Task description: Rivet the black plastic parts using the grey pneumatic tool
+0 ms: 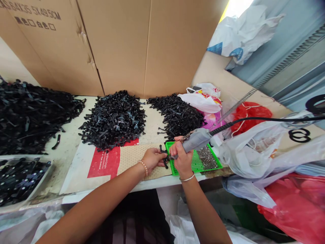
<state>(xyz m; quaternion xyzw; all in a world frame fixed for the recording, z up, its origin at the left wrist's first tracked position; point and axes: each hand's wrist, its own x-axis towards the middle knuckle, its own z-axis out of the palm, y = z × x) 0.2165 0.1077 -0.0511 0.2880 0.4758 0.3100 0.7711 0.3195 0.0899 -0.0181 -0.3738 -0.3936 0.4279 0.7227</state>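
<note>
My left hand (153,160) pinches a small black plastic part (164,156) above the left edge of a green tray. Wrapped round a grey electric screwdriver (196,139), my right hand (183,159) tilts its tip toward that part. Whether the tip touches it is hidden by my fingers. The green perforated tray (196,161) lies beneath my right hand, with many small metal screws (208,157) heaped in its right half. A tan textured mat (134,157) lies below my left hand.
Piles of black parts stand at the left (30,115), middle (116,118) and right (180,113). A plastic bin (48,169) of parts sits front left. Cardboard (122,44) walls the back. The screwdriver cable (274,118) and plastic bags (251,113) crowd the right.
</note>
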